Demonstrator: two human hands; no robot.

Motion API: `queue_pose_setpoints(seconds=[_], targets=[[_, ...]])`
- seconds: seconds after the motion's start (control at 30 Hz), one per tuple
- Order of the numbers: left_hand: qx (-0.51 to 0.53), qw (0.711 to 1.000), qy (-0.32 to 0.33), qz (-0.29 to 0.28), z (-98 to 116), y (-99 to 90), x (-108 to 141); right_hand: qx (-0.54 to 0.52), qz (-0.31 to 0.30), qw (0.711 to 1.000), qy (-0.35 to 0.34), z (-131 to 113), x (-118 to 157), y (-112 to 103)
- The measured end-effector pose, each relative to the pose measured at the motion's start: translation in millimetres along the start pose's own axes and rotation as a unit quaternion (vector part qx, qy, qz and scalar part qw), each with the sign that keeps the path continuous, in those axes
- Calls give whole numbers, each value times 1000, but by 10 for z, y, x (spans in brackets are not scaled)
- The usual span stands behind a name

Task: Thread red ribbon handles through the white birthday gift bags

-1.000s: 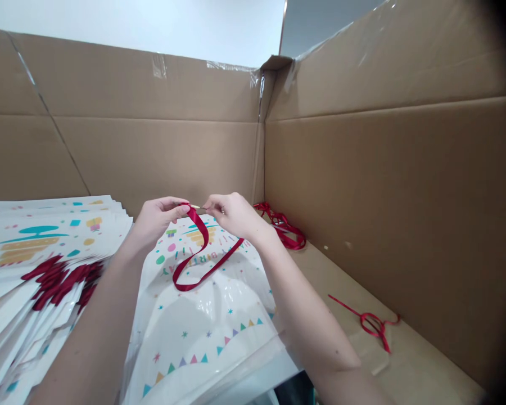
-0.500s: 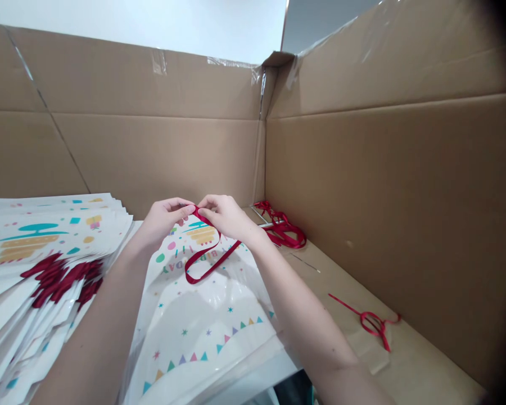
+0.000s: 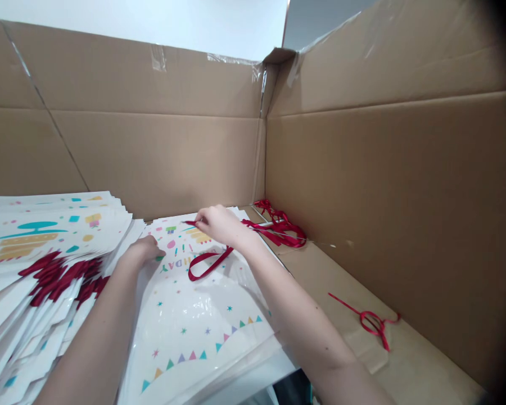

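A glossy white gift bag, printed with a cake, upside-down birthday lettering and coloured pennants, lies flat on top of a stack in front of me. My left hand is at its left edge, thumb on the printed face and the other fingers partly hidden at the edge. Above the cake print, my right hand pinches a dark red ribbon. One short ribbon end sticks out left of my fingertips, and a loop hangs across the lettering below my wrist.
Left, a thick fanned pile of similar bags bears bunched dark red ribbon handles. More red ribbon lies tangled by the back corner, with a loose red piece at right. Tall cardboard walls enclose the back and right.
My left hand has let go of the ribbon and come down left to the bag's edge. My right hand has lowered slightly, still pinching the ribbon. The bag now lies flatter.
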State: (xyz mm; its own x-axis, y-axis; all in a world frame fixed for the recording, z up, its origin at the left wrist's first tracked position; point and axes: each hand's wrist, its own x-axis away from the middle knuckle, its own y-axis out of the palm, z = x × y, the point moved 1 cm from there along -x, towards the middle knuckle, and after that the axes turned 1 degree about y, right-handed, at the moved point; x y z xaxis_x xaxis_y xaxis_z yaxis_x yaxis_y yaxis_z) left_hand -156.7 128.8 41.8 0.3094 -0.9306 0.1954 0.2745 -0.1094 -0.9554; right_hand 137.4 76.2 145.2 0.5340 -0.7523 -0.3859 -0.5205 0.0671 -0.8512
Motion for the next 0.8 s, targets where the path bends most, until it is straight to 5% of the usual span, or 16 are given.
queue_pose_setpoints(seconds=[0.2, 0.37, 0.6, 0.8], targets=[[4, 999, -24, 25, -119, 121, -123, -35, -194, 973, -123, -318, 12, 653], [21, 998, -31, 49, -145, 99, -105, -41, -293, 949, -106, -270, 38, 919], [46, 997, -11, 64, -40, 62, -42, 60, -254, 963, 64, 201, -24, 740], [37, 998, 5, 58, 77, -37, 39, 150, -215, 941, 217, 675, -28, 424]])
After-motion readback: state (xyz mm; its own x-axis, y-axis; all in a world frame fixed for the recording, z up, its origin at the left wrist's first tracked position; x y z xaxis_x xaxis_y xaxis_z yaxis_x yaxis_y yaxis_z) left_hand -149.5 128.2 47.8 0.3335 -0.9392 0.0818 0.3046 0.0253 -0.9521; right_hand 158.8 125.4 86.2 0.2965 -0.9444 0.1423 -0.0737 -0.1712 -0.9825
